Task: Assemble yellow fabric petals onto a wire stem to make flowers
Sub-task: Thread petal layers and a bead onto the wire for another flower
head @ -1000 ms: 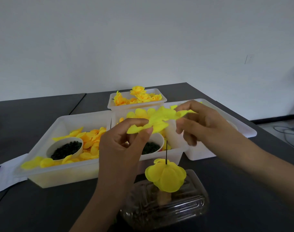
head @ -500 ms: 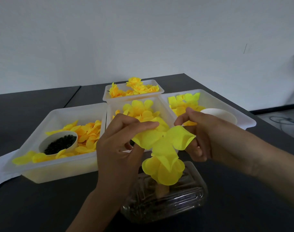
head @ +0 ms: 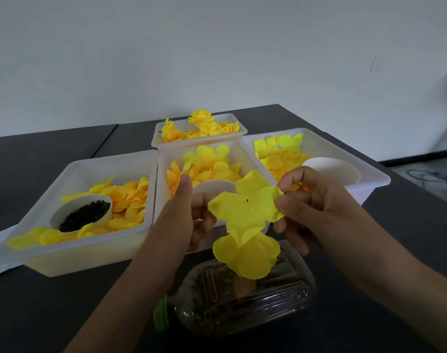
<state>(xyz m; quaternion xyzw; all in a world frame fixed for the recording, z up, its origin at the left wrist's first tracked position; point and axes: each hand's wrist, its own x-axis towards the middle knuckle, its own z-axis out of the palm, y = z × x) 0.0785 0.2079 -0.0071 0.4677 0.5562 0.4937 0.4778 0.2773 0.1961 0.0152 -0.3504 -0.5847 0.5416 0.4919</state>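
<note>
At the left edge of the dark desk (head: 52,314) sits a white tray (head: 85,171) of loose orange-yellow petals with a small cup of dark beads (head: 83,215) in its near corner; much stock there is unused. Next right, the left hand (head: 181,217) has its thumb raised and its fingers curled behind the left side of a flat yellow petal layer (head: 245,207), gripping it as far as can be seen, though the contact itself is hidden. That layer hangs in the air over the middle tray (head: 164,174) of petals, just above a partly built flower (head: 248,253) whose wire stem is not visible now; two small dark holes show near the layer's centre. The flower stands over a clear plastic bottle (head: 242,299) lying on its side near the desk's front edge. Behind, a far tray (head: 199,141) holds several finished flowers, so earlier pieces look complete. The right hand (head: 316,207) pinches the layer's right lobe between thumb and fingertips. At the right edge, another tray (head: 370,161) holds brighter petals and a white cup (head: 332,169). By my reading this flower has its first layers on, this layer is not yet threaded, and more remain.
</note>
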